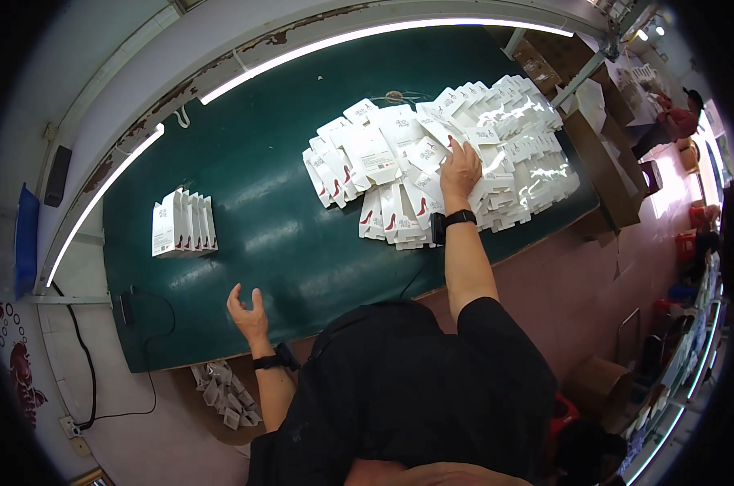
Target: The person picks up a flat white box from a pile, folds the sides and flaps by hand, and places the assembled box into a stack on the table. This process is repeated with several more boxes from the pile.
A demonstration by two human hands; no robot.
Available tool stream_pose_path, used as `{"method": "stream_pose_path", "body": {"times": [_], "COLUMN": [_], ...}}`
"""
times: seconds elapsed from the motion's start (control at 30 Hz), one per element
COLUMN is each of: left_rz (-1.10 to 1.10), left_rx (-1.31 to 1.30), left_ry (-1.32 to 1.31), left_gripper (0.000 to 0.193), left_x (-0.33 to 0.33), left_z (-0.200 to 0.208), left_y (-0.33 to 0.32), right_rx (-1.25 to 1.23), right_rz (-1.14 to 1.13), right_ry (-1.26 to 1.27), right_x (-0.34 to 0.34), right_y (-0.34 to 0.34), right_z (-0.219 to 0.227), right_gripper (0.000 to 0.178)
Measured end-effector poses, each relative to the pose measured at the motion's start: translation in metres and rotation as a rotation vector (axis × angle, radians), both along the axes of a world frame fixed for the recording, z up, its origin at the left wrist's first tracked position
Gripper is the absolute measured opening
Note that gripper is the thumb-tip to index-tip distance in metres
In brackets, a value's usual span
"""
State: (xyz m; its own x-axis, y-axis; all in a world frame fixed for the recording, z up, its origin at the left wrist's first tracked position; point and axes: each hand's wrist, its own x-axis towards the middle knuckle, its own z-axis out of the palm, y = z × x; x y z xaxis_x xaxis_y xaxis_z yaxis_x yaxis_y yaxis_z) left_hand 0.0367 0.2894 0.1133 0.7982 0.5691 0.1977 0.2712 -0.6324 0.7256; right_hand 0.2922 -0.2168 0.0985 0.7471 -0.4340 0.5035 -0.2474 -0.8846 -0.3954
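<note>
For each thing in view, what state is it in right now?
Right hand: open, flat on the pile.
Left hand: empty, fingers curled, over the table edge.
Pile of flat white cartons: unfolded, spread loosely and overlapping.
Row of assembled white boxes: folded up, standing side by side.
Green table: lit, glossy.

Open counter (286, 202) lies between the row of upright boxes (184, 224) and the heap of flat cartons (448, 154).
</note>
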Motion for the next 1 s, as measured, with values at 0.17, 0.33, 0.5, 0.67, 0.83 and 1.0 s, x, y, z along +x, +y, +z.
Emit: {"method": "stream_pose_path", "body": {"times": [0.17,0.33,0.5,0.67,0.83,1.0], "left_rz": [-0.043,-0.076,-0.275,-0.546,-0.580,-0.556], "left_rx": [-0.043,-0.122,-0.368,-0.333,0.359,0.611], "left_ry": [-0.007,-0.049,-0.082,-0.157,-0.354,-0.330], "left_gripper": [0.047,0.045,0.050,0.071,0.074,0.066], "left_x": [0.006,0.018,0.036,0.057,0.066,0.055], "left_z": [0.011,0.019,0.035,0.082,0.108,0.110], "left_y": [-0.012,-0.019,-0.038,-0.086,-0.092,-0.072], "right_rx": [0.018,0.161,0.819,1.605,1.685,1.591], "right_rz": [0.017,0.087,0.225,0.501,0.691,0.871], "right_ry": [-0.345,-0.500,-0.473,-0.086,0.212,0.409], "right_x": [-0.010,-0.037,-0.067,-0.101,-0.130,-0.146], "right_y": [-0.015,-0.003,0.048,0.131,0.189,0.211], "right_z": [0.013,0.048,0.079,0.089,0.101,0.107], "right_gripper": [0.028,0.026,0.029,0.034,0.034,0.037]}}
